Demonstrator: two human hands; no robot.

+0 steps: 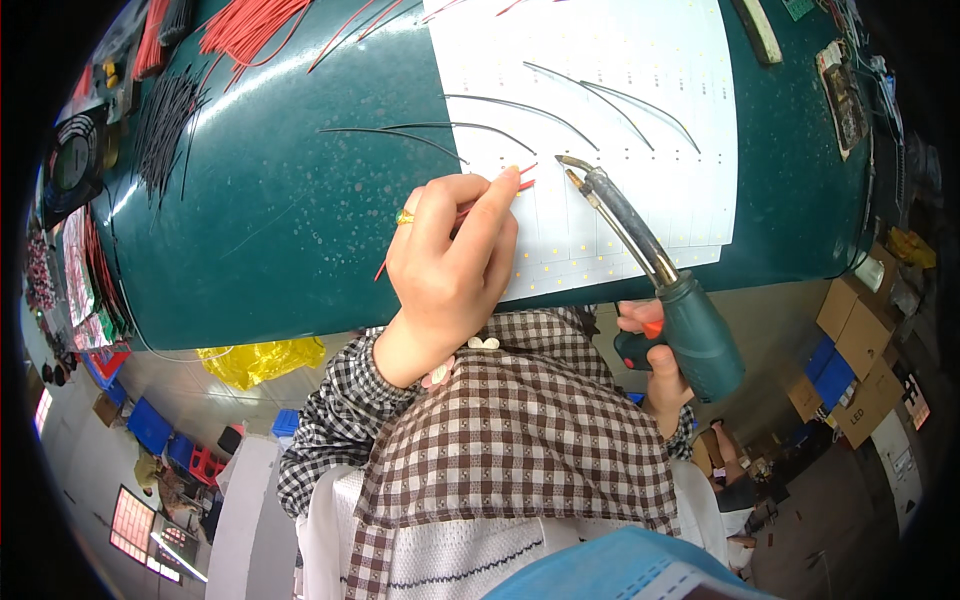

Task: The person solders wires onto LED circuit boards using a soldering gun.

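Over the near edge of a white circuit-board panel (640,205), my left hand (450,250) is closed, its thumb and finger pinching red wires (527,185). Their tips point right past the fingers, and one tail sticks out below the hand. My right hand (668,385) grips the handle of a green soldering gun (700,335) with a red trigger. Its long dark barrel slants up and left, the tip just above the panel, to the right of the red wires and apart from them. Several curved black wires (540,108) lie on the panel, some reaching over its left side.
The green work surface (290,240) carries bundles of red wires (250,35) and black wires (168,125) at the far left. A small black fan (72,155) stands beyond them. At the far right lie a stick (758,30) and a stained block (842,100). Cardboard boxes (865,390) sit below right.
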